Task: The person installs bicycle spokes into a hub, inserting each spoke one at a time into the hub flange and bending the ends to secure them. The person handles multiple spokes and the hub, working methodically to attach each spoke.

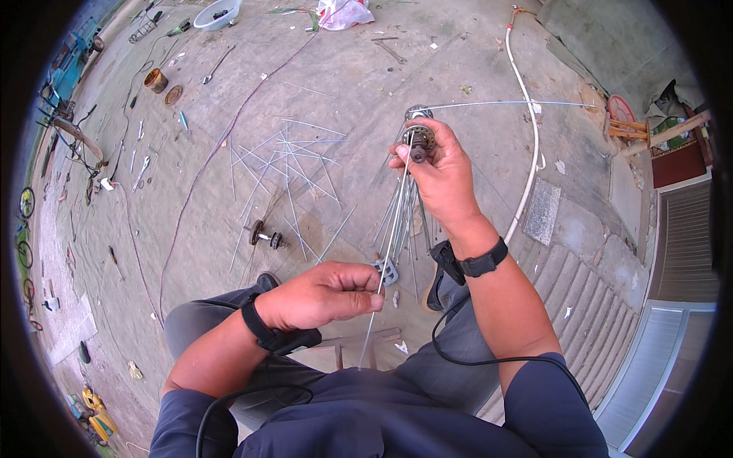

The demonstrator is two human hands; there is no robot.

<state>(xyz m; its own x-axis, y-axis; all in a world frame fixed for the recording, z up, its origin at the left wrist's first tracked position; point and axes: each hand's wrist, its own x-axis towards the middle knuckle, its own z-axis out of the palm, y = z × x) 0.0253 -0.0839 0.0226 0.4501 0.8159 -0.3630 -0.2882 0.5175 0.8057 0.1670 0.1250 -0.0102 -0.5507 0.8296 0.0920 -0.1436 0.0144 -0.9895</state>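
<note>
My right hand [438,166] grips a bicycle wheel hub [421,137], its flanges and threaded axle end showing between thumb and fingers. From the hub a bundle of metal spokes [405,212] hangs down, and one long spoke [492,104] sticks out to the right. My left hand [343,292] pinches a single spoke [391,243] that runs up to the hub's near flange. Another hub [264,236] lies on the concrete to the left. Loose spokes [292,151] are scattered in crossing lines beyond it. A pedal [385,272] rests below the hanging bundle.
Several wrenches [141,173], a rusty can [155,81] and a rope [226,134] lie on the ground at left. A white hose [531,126] runs down the right side, beside a stone slab [542,210]. A plastic basin [216,14] stands at the far end.
</note>
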